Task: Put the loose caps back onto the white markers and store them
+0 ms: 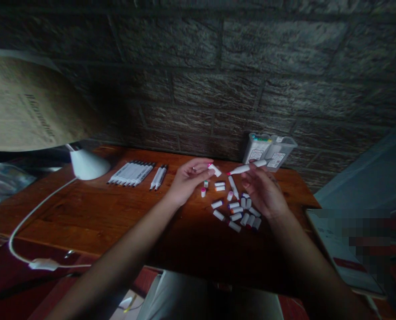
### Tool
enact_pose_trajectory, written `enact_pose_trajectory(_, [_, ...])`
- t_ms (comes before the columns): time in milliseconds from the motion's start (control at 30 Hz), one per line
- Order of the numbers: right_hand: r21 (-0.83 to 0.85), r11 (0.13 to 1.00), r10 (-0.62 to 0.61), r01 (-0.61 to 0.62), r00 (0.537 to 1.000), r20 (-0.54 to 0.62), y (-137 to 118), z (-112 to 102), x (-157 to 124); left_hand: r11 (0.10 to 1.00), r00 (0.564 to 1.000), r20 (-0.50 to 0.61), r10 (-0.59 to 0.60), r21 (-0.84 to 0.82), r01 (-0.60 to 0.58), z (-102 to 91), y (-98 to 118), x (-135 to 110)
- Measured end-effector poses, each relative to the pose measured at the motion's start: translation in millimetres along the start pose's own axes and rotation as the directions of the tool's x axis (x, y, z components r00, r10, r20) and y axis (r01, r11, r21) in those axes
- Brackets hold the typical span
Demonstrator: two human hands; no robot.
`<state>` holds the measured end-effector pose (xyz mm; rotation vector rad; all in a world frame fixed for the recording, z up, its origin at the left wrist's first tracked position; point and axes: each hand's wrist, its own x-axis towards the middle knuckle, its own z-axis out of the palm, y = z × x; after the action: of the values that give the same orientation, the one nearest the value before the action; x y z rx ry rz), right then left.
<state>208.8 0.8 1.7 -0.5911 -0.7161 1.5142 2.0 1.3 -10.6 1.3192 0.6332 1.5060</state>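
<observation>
The left hand (187, 178) pinches a small white cap (214, 170) with a pink end between thumb and fingertips, just above the desk (94, 209). The right hand (262, 189) is closed on a white marker (247, 168), its red tip pointing towards the cap, the two close but apart. Under and between both hands, loose caps (238, 213) lie scattered on the wood. To the left, a row of markers (131, 173) lies side by side, near a white lamp (87, 163) with its cable (27, 218). A clear plastic box (269, 151) stands at the wall behind the right hand
</observation>
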Motion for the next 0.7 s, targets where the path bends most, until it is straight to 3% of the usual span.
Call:
enact_pose_trajectory(100, [-0.023, 0.999, -0.026, 0.026, 1.000, 0.005, 2, 0, 0, 0.999, 0.999, -0.017, -0.042, -0.027, 0.042, 0.6, -1, 0])
enact_pose_trajectory(233, [-0.102, 0.993, -0.050, 0.057, 0.996, 0.071, 6, 2, -2, 0.998, 0.999, 0.014, -0.046, 0.054, 0.045, 3.1, -4, -3])
enact_pose_trajectory(400, [-0.258, 0.958, -0.085, 0.121, 0.986, 0.146, 10, 0, -3, 0.963, 0.999, 0.013, 0.052, 0.263, -0.053, 3.4, -5, -5])
enact_pose_trajectory(533, [-0.382, 0.916, -0.093, 0.124, 0.991, 0.099, 14, -7, 1, 0.871, 0.986, 0.090, 0.140, 0.463, -0.166, 7.1, -4, -11])
enact_pose_trajectory(600, [-0.455, 0.884, -0.089, 0.111, 0.994, 0.070, 17, -10, 2, 0.865, 0.982, 0.139, 0.125, 0.470, -0.177, 10.0, -2, -14])
enact_pose_trajectory(700, [-0.542, 0.838, -0.049, 0.058, 0.998, 0.031, 21, -11, 2, 0.937, 0.987, 0.158, 0.013, 0.342, -0.067, 12.7, 1, -16])
